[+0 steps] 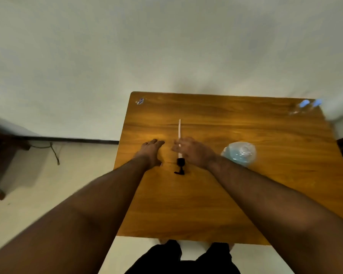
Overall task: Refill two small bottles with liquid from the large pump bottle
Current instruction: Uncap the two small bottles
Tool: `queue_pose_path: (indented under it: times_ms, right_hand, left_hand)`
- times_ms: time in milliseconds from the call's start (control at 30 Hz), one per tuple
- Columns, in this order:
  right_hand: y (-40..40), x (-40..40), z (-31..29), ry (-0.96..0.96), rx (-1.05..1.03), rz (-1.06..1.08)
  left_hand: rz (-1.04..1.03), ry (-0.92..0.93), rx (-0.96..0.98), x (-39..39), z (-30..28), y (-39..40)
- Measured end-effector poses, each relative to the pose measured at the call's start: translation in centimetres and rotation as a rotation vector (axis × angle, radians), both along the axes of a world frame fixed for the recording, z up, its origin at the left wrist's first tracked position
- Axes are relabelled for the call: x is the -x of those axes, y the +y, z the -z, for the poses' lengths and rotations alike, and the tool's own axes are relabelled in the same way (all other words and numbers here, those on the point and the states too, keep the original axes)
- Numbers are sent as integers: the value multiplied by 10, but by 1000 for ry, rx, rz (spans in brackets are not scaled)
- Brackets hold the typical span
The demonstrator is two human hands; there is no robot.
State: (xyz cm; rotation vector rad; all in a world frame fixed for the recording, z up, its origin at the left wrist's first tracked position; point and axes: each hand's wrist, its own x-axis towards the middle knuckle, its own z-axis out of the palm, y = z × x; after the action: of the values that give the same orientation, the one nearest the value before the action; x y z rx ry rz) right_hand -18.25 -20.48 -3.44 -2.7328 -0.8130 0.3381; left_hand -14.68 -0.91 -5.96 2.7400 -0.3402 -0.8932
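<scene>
On the wooden table (206, 204) lies a pump head (180, 165) with a black top and a long white tube (179, 127) pointing away from me. My right hand (194, 152) is over the middle of the tube with its fingers spread loosely; blur hides whether they pinch it. My left hand (151, 151) rests flat on the table just left of the pump. The large clear bottle (240, 153), with pale blue liquid and no pump on it, stands right of my right wrist. Two small bottles with blue caps (305, 106) stand at the far right corner.
A small blue-and-white object (140, 101) lies at the table's far left corner. A white wall is behind the table. Dark furniture (0, 155) and a cable (53, 151) sit on the floor at the left. My legs (182, 260) are at the near edge.
</scene>
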Motion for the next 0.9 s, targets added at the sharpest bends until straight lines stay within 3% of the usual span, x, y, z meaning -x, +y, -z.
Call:
queue_pose_path:
  times_ms: [100,200,300,600,733,900]
  right_hand:
    - [-25,-17,-77,-118,-217,121]
    - [-76,-29,-143,-202,-221,308]
    - [-147,-22,-167,-227,-239,472]
    - [-341,24,-127,-47,-155,763]
    - [-414,21,-86,83,-199,764]
    - [-469,7,-55,46,-229,749]
  left_hand:
    - [61,-90,5,-17,-40,-37]
    - [132,-204,70,-34,-83,-90]
    - [208,-287,144,-42,-112,-152]
    - [288,-280,248,-26,-118,-332]
    - [261,-250,246,-38,-102,-401]
    - [157,-155,302,-47,-62,-465]
